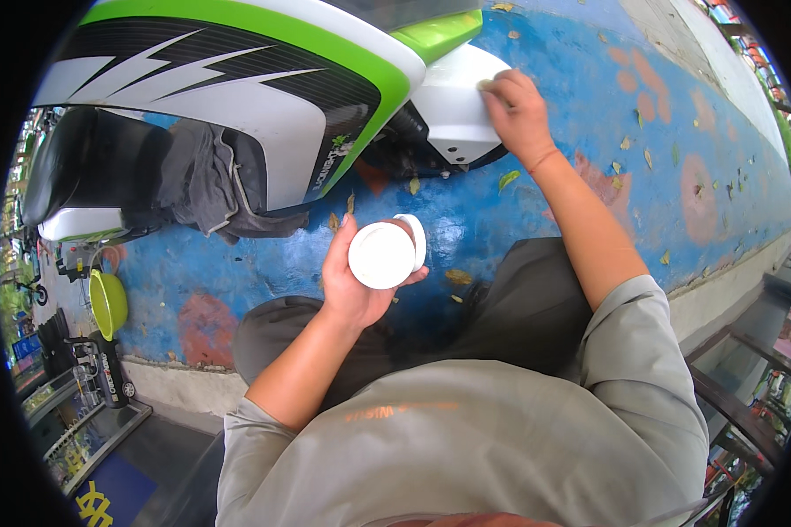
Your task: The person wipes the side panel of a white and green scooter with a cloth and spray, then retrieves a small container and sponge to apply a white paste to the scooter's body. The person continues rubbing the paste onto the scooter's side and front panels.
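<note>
My left hand (pixel 349 283) holds a round white tub (pixel 381 255), its pale inside turned up towards me. A round white lid (pixel 411 240) stands tilted against its right side, held in the same hand. My right hand (pixel 522 115) is at the right edge of the white front fender (pixel 461 105) of a scooter. Its fingers are bent and pinched together. A small pale thing shows at the fingertips, too blurred to name. Above both hands spreads the scooter's white, green and black body panel (pixel 283 99) with lightning-shaped stripes.
A grey cloth (pixel 201 178) is draped beside the black seat (pixel 92 165). On the left stand a yellow-green basin (pixel 108 304) and a black cylindrical machine (pixel 109 369) with a wheel. Fallen leaves lie on the blue painted ground (pixel 633 141). A low concrete kerb (pixel 178 379) runs behind me.
</note>
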Action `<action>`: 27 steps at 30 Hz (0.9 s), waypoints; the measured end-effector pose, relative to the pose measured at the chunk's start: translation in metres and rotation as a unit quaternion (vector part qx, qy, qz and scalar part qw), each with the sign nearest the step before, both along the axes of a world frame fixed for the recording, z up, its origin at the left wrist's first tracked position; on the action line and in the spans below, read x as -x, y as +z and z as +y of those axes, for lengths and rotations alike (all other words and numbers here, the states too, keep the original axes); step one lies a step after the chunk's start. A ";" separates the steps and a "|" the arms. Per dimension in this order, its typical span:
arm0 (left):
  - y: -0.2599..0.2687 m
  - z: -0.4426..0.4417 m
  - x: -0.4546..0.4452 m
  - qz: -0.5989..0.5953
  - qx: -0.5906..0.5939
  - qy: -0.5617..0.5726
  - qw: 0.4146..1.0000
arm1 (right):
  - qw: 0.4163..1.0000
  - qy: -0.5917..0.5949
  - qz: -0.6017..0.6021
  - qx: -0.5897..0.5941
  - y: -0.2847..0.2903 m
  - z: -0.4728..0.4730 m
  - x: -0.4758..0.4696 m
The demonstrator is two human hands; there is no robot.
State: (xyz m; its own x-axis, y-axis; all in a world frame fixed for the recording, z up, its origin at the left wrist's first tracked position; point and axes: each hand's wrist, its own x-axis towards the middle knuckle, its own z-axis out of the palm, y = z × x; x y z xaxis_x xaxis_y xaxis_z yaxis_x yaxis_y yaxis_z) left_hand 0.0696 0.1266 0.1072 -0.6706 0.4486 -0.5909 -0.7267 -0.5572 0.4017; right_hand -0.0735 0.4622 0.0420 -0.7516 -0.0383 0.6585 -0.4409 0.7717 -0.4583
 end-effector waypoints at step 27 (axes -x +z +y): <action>-0.004 -0.002 0.000 0.009 0.015 -0.020 1.000 | 0.960 -0.191 -0.119 0.167 -0.037 0.038 -0.016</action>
State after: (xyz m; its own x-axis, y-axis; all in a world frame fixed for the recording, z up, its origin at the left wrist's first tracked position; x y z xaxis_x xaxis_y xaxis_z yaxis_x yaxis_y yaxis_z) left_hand 0.0695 0.1247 0.1033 -0.6627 0.4580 -0.5925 -0.7410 -0.5156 0.4302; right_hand -0.0576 0.4997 0.0052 -0.7999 0.4524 0.3942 -0.0078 0.6490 -0.7607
